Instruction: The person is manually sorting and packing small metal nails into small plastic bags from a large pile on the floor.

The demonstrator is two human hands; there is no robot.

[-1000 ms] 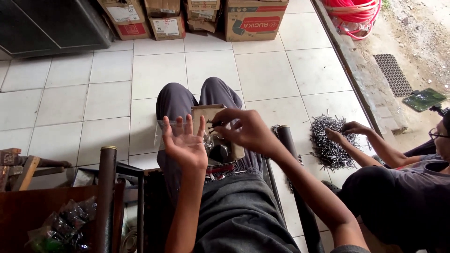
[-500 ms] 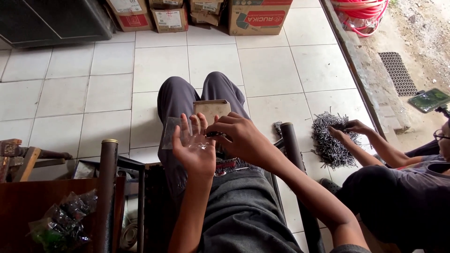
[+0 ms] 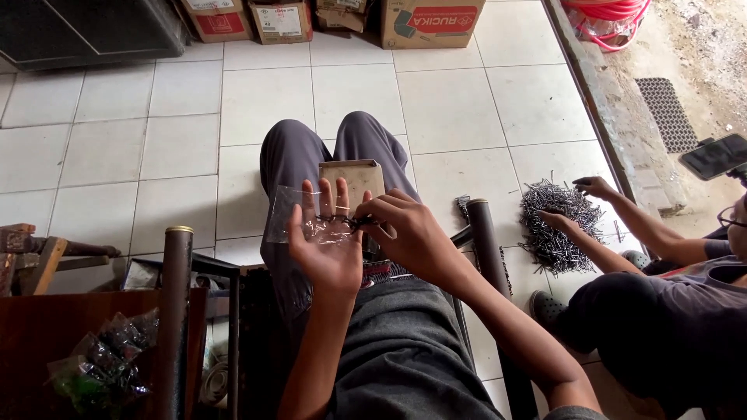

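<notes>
My left hand (image 3: pixel 327 245) is raised palm up over my lap and holds a small clear plastic bag (image 3: pixel 289 214) spread across its fingers. My right hand (image 3: pixel 406 233) pinches a small bunch of dark nails (image 3: pixel 352 222) at the bag's mouth, against my left fingers. A small open cardboard box (image 3: pixel 354 179) rests on my knees just beyond both hands.
Another person sits on the floor at the right, both hands (image 3: pixel 580 202) in a pile of nails (image 3: pixel 554 222) on the white tiles. Cardboard boxes (image 3: pixel 432 19) line the far wall. A metal chair frame (image 3: pixel 175 311) and a bag of small parts (image 3: pixel 105 369) stand at my left.
My hands rose slightly and came together; my right hand brought the nails to the clear bag on my left palm. The other person's hands shifted in the nail pile.
</notes>
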